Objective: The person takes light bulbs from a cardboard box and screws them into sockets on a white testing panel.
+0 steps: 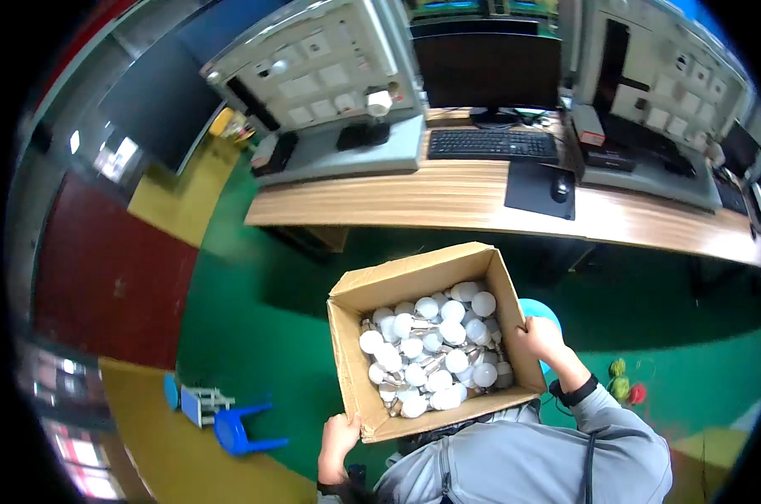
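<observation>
Between my hands is an open cardboard box (401,273), held tilted in front of my body. Inside lie many white light bulbs (439,380), piled loosely with some metal bases showing. At the box's lower left corner, my left hand (340,437) is closed on the cardboard edge. My right hand (541,340) grips the right wall, its thumb over the rim. The fingers beneath the box are hidden on both sides.
Ahead stands a wooden desk (464,189) with a monitor (488,71), keyboard (491,145), mouse (561,188) and two grey panel boards. A light-blue round stool (538,312) is partly behind the box. Blue stools (233,430) are at lower left; green and red balls (619,386) lie right.
</observation>
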Tool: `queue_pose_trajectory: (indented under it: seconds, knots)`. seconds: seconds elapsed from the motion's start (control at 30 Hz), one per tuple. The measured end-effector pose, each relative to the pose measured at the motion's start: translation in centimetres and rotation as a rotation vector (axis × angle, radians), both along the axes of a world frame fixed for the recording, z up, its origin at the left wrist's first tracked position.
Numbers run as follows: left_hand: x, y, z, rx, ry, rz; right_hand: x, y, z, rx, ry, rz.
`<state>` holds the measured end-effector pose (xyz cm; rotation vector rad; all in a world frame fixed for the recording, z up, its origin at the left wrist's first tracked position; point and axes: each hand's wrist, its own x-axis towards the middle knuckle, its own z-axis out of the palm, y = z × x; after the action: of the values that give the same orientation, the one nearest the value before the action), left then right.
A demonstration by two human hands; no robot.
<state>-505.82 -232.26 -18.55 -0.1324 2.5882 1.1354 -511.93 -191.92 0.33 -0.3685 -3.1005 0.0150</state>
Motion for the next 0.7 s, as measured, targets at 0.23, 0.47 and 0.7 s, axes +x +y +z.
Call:
queue_pose_trajectory:
  seconds: [0.23, 0.47, 0.7]
  knots:
    - [-0.2, 0.1, -0.6, 0.103, 0.115, -0.219, 11.6, 0.9, 1.2, -0.008, 0.182, -0.195]
    - [0.1, 0.1, 6.7, -0.013, 0.198, -0.291, 17.5, 0.4, 1.7, -0.048, 0.279, -0.289]
    - [4.3, 0.5, 10.4, -0.094, 0.366, -0.143, 19.2, 0.5, 5.7, -0.118, 0.327, -0.225]
